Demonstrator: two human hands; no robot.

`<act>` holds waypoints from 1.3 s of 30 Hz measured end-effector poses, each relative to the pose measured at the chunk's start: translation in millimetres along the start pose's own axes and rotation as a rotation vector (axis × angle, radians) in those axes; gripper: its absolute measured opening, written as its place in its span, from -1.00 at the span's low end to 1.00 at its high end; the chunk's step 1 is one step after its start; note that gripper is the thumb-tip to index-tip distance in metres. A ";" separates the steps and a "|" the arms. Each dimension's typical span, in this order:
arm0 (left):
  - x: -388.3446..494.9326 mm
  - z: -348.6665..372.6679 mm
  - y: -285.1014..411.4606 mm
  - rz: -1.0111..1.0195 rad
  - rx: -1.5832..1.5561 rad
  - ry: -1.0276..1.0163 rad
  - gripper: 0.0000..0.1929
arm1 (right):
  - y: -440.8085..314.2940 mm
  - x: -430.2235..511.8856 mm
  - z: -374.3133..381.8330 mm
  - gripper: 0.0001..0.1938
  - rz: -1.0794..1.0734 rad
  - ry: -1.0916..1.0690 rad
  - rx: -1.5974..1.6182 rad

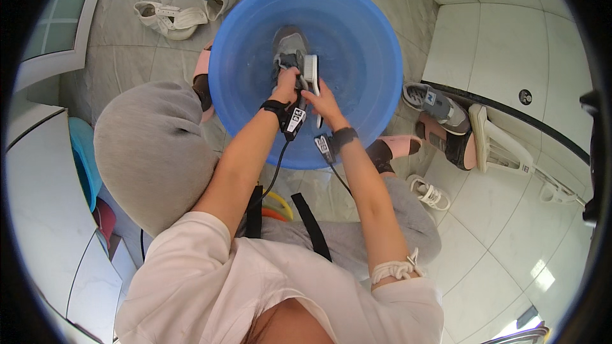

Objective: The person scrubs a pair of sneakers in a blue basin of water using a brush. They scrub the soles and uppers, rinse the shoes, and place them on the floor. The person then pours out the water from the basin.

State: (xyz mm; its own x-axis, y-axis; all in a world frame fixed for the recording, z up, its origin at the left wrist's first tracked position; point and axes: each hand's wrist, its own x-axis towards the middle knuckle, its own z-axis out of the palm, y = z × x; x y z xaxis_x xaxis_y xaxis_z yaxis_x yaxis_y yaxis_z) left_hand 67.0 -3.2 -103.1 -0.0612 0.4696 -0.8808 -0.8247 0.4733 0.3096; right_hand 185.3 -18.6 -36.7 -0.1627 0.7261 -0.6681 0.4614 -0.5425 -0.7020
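Observation:
Inside a large blue plastic basin, my left hand grips a grey sneaker near its opening, and its toe points away from me. My right hand holds a white scrub brush by the handle. The bristles face left, against or very close to the sneaker's right side; contact cannot be told for sure. Some water appears to lie on the basin's bottom. Each of my wrists bears a strap with a small cabled device.
White shoes lie on the tiles beyond the basin's left side. To the right are another grey sneaker, a pink-and-black slipper, a small white shoe and a white long-handled cleaning tool. A turquoise basin stands at the left.

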 end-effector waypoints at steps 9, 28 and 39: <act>-10.5 -3.6 6.4 -0.191 -0.459 -0.312 -0.70 | -22.0 -63.1 -0.4 -0.49 -0.186 0.067 -0.903; -0.9 -4.9 5.8 -0.329 -0.282 -0.213 -0.81 | -33.9 24.0 7.1 -0.46 -0.244 0.367 -0.963; 13.9 12.7 10.2 -0.070 -0.165 -0.263 -0.70 | 14.2 -29.0 -8.8 -0.48 -0.320 0.204 -0.674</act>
State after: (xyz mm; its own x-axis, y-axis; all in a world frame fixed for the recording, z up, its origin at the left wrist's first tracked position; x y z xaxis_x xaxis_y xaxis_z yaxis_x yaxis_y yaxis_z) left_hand 64.8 17.7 -107.6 0.1290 0.6267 -0.7685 -0.9030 0.3945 0.1701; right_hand 204.3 -43.7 -25.1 -0.2438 0.9031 -0.3534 0.8609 0.0337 -0.5077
